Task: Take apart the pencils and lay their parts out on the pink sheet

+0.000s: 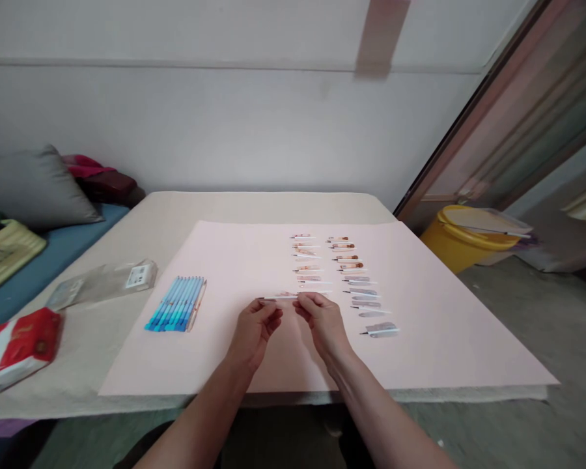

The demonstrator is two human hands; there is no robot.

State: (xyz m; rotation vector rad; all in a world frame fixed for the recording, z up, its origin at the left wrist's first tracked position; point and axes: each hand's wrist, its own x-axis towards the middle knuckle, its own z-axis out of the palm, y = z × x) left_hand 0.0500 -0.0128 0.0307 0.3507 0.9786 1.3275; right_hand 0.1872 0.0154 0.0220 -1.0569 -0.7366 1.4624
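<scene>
Both hands are over the middle of the pale pink sheet, holding a slim white pen refill (pixel 280 298) level between them. My left hand (pixel 251 331) pinches it near its dark tip, which points left. My right hand (pixel 323 324) grips the other end between thumb and fingers. Just beyond the hands, a column of pen parts (pixel 306 268) lies on the sheet, refills beside patterned pieces. To the right runs a second column, with brown-patterned pen parts (pixel 350 266) farther back and greyish pen parts (pixel 381 329) nearer me.
Several blue pens (pixel 176 303) lie side by side at left, next to one brownish pen (pixel 197 306). A clear plastic bag (pixel 107 281) and a red tissue pack (pixel 22 345) rest on the table's left. A yellow bucket (pixel 461 242) stands on the floor at right.
</scene>
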